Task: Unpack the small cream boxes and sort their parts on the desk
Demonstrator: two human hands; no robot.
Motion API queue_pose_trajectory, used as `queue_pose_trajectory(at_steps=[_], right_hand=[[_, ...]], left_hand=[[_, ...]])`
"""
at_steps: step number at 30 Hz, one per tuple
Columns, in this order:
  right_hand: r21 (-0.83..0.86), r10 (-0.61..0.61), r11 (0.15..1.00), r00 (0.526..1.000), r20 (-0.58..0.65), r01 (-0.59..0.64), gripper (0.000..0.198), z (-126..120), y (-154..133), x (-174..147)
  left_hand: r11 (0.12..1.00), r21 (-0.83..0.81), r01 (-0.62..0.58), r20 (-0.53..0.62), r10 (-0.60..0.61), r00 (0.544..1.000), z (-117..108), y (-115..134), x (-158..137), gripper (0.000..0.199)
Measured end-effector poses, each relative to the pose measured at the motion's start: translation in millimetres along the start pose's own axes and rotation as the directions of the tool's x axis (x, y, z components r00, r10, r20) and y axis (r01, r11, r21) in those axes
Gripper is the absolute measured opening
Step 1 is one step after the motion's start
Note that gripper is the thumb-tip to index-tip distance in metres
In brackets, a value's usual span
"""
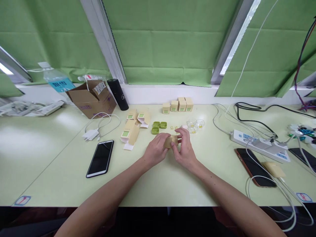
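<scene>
Between my hands, just above the table, is a small tan cardboard box (168, 143). My left hand (156, 148) grips its left side, and my right hand (184, 148) holds the right side with thumb and fingers. Beyond my left hand sit several small green square containers (163, 125). Two tiny yellow-green pieces (172, 127) lie past the box. Clear plastic cups (199, 123) stand beyond my right hand. To the left are tan boxes with raised flaps (130, 131), and several tan boxes (182, 104) stand in a row at the back.
A phone (100, 158) and a white charger (91, 134) lie left. Behind them stand a cardboard carton (92, 102) and a black tumbler (118, 94). On the right are a power strip (259, 146), another phone (254, 168), a beige case (273, 169) and loose cables.
</scene>
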State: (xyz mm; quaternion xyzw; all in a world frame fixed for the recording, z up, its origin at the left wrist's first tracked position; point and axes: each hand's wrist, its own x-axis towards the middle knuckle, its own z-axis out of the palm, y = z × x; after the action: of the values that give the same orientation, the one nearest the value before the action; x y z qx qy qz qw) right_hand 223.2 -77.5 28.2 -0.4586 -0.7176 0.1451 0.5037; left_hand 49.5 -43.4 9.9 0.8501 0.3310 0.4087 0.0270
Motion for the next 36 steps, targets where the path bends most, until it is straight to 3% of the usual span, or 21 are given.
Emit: queue_pose_trajectory(at_steps=[5, 11, 17, 22, 26, 31, 36], right_hand=[[0.033, -0.008, 0.999, 0.999, -0.047, 0.009, 0.043, -2.2, 3.9, 0.9], [0.117, 0.116, 0.988, 0.985, -0.13, -0.101, 0.038, -10.9, 6.7, 8.7], [-0.085, -0.036, 0.996, 0.98, -0.195, 0.019, 0.032, -16.7, 8.9, 14.3], [-0.08, -0.063, 0.996, 0.964, -0.257, 0.044, 0.035, -16.8, 18.6, 14.9], [-0.085, -0.129, 0.99, 0.952, -0.278, 0.11, 0.037, -19.1, 19.0, 15.7], [-0.15, -0.207, 0.973, 0.947, -0.244, 0.174, 0.027, -20.9, 11.4, 14.9], [-0.243, -0.263, 0.942, 0.959, -0.104, 0.232, 0.022, -17.2, 8.0, 12.4]], left_hand=[[0.993, -0.082, 0.089, 0.014, -0.088, 0.996, -1.1, -0.7, 1.5, 0.046], [0.925, -0.244, 0.291, 0.054, -0.286, 0.957, -1.7, -7.3, 2.2, 0.056], [0.961, -0.226, 0.162, 0.022, -0.161, 0.987, -0.5, -11.0, 1.1, 0.043], [0.976, -0.198, 0.095, 0.018, -0.093, 0.996, -2.5, -12.0, 2.8, 0.037], [0.977, -0.184, 0.105, 0.01, -0.105, 0.994, -2.2, -11.1, 2.6, 0.044], [0.983, -0.158, 0.093, 0.007, -0.093, 0.996, -3.6, -7.8, 4.2, 0.053], [0.991, -0.124, 0.042, -0.005, -0.043, 0.999, -5.2, -6.9, 5.4, 0.061]])
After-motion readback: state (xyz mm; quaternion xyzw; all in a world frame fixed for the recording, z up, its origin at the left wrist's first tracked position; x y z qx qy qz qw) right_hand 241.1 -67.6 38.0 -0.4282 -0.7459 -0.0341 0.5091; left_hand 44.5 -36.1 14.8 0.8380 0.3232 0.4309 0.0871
